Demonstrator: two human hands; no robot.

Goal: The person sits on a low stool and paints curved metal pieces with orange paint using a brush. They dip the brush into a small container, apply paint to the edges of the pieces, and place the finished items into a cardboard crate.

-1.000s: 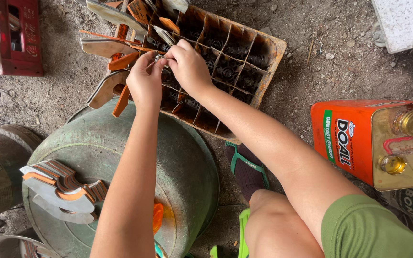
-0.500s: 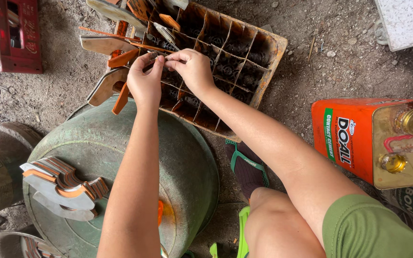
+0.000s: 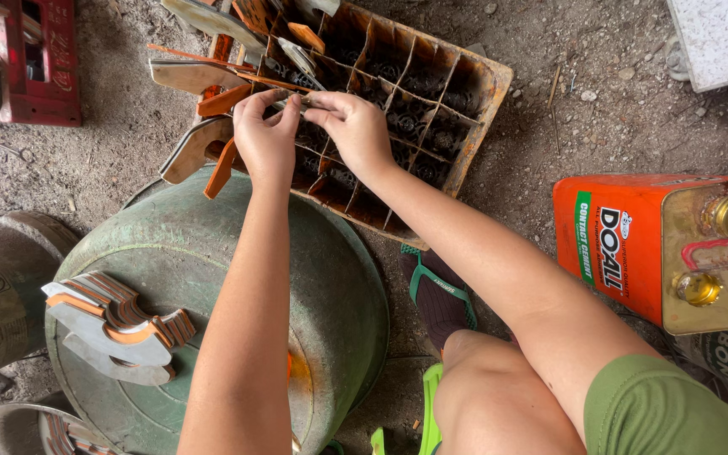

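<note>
Pinching from both sides, the left hand (image 3: 267,135) and right hand (image 3: 354,126) meet over the near-left part of the crate (image 3: 482,118), a rusty orange box split into many small cells. Between their fingertips is a small flat piece (image 3: 302,101), held by its two ends; both hands are closed narrowly on it, thumbs under and fingers on top, probably so that it stays level while it is handled. What the piece is made of is too small to tell.

Standing in the crate's left cells and fanning out past its left edge are curved soles (image 3: 195,147), grey on the face with orange edges. Set on edge in the cells, they stay apart from each other, which looks like a way to let them dry or to keep them sorted. The cells to the right of the hands hold dark, coiled bits deep down.

Below the crate, nearest the person, sits a round green drum (image 3: 212,278), serving as a work surface; a stack (image 3: 115,324) of the same curved pieces lies on its left side. Right of the crate, well apart from it, a can (image 3: 659,248) lies on its side on the dirt, orange with a brass-coloured end. Between crate and can, a sandal (image 3: 436,291) is on the person's foot.
</note>
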